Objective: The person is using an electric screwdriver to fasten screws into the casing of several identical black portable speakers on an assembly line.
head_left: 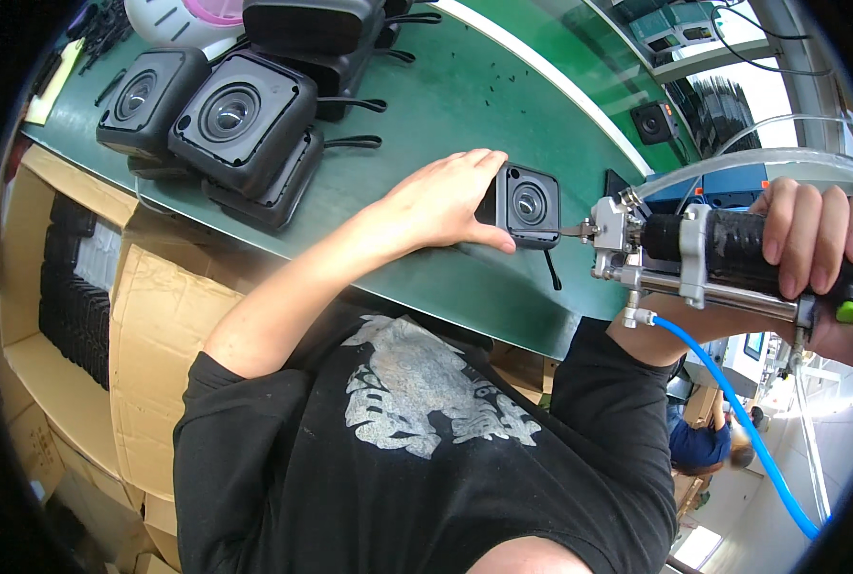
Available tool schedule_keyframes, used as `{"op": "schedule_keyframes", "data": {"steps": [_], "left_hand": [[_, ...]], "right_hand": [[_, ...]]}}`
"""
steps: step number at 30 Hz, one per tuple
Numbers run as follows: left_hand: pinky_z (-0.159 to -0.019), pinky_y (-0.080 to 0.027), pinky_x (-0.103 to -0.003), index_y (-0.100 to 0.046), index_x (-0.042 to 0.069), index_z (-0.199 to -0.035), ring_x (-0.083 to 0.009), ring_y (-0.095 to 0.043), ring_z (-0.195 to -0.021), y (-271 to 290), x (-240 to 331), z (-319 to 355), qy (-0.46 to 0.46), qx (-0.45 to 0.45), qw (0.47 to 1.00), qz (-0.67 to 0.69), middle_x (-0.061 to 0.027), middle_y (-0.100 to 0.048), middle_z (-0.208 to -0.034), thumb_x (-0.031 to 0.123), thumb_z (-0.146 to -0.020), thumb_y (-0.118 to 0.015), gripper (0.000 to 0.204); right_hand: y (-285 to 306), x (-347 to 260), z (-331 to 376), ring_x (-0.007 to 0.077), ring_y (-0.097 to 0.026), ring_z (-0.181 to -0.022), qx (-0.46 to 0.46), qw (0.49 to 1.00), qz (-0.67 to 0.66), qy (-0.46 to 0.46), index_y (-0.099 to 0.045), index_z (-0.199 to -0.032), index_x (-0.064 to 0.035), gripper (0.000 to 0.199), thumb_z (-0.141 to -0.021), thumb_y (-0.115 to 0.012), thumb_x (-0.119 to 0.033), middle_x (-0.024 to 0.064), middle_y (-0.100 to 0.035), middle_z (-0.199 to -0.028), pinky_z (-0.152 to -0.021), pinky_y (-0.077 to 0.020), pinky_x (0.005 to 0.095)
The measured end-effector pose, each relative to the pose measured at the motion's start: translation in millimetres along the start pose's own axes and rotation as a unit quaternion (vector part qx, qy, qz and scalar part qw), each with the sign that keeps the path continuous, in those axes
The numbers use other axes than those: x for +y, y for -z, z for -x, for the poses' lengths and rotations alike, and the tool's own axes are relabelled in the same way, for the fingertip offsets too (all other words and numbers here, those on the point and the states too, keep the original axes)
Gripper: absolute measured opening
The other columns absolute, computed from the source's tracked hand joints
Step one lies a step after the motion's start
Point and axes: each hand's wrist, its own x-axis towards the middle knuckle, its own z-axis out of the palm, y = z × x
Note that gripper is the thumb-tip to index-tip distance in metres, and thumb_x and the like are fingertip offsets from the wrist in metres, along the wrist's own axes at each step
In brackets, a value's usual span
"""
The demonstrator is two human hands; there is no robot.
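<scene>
The left hand's fingers (484, 167) curl over the top edge of a small black speaker housing (527, 206), and the thumb presses its lower corner, so the left hand (441, 201) clamps the unit upright on the green bench mat (426, 105). The forearm runs back from the wrist toward the lower left, bent at the elbow.

The right hand (814, 263) has four fingers wrapped tightly around the black grip of a pneumatic screwdriver (694, 253), held level, with its bit tip touching the housing's right edge. One blue air hose (732, 402) drops from the tool, and one clear tube (752, 158) arches above it.

On the mat's far left sit about five more speaker housings (240, 110), stacked and overlapping, well apart from the held one. A sixth small unit (653, 122) stands beyond the white edge strip. Cardboard boxes (140, 316) sit below the bench.
</scene>
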Motion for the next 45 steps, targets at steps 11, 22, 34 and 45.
{"op": "schedule_keyframes", "data": {"steps": [11,22,34,45], "left_hand": [[-0.106,-0.04,-0.042,-0.041,-0.011,-0.132,-0.0395,-0.048,-0.125,2,-2,-4,-0.011,-0.028,1.0,-0.002,-0.0288,-0.05,-0.132,0.043,-0.066,-0.084,0.096],[-0.115,-0.028,-0.042,-0.026,-0.013,-0.14,-0.0404,-0.037,-0.135,12,21,-18,-0.053,-0.082,0.99,-0.104,-0.0324,-0.039,-0.14,0.053,-0.063,-0.083,0.117],[-0.103,-0.043,-0.041,-0.035,-0.008,-0.138,-0.0402,-0.05,-0.12,-2,41,-122,-0.06,-0.054,0.975,-0.209,-0.0294,-0.051,-0.127,0.03,-0.053,-0.085,0.106],[-0.105,-0.04,-0.045,-0.035,-0.01,-0.136,-0.0416,-0.047,-0.122,-7,-4,-340,0.009,0.14,0.99,-0.019,-0.0296,-0.046,-0.129,0.035,-0.058,-0.084,0.102]], "right_hand": [[-8,49,37,0.014,-0.05,-0.056,0.156,0.986,-0.053,-0.005,-0.043,-0.098,-0.0071,0.052,-0.087,-0.066,-0.052,0.0022,-0.049,-0.072,-0.058,-0.0403,0.0303],[42,-40,-18,0.0123,-0.051,-0.051,0.048,0.999,-0.005,-0.019,-0.045,-0.102,-0.0042,0.048,-0.096,-0.051,-0.051,0.0021,-0.051,-0.074,-0.05,-0.0423,0.0292],[74,29,54,0.0079,-0.056,-0.054,0.427,0.882,0.2,-0.019,-0.065,-0.084,-0.001,0.032,-0.082,-0.077,-0.031,0.0014,-0.061,-0.068,-0.05,-0.0421,0.0215],[67,23,54,0.0075,-0.056,-0.079,0.364,0.906,0.216,0.032,-0.063,-0.101,0.0014,0.037,-0.074,-0.083,-0.016,0.001,-0.064,-0.09,-0.071,-0.0453,0.022]]}}
